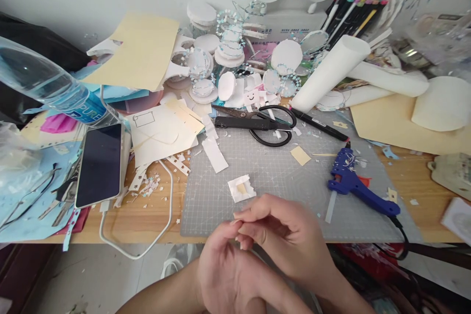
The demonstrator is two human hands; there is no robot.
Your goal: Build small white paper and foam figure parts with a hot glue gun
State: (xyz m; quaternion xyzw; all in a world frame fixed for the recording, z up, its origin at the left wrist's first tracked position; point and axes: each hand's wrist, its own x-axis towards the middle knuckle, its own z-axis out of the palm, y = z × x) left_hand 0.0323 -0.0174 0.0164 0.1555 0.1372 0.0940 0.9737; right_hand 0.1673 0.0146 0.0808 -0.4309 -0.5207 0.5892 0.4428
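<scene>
My left hand [230, 274] is palm up at the front edge of the grey cutting mat [206, 211], its fingers stretched toward the lower right. Over it, my right hand [287, 235] has thumb and index finger pinched together at the tip of my left thumb. Anything between those fingertips is too small to make out. Just beyond the hands lies a small white paper piece [235, 196] with a cream patch in its middle. A white paper strip [215, 155] and a cream paper rectangle [300, 155] rest farther back on the mat.
Black-handled scissors [253, 124] and a black pen [320, 125] lie behind. A blue glue gun [358, 184] is at right, its cable over the edge. At left are a phone [100, 166], white cable [171, 196] and water bottle [55, 83]. White paper rolls [331, 73] lean at back right.
</scene>
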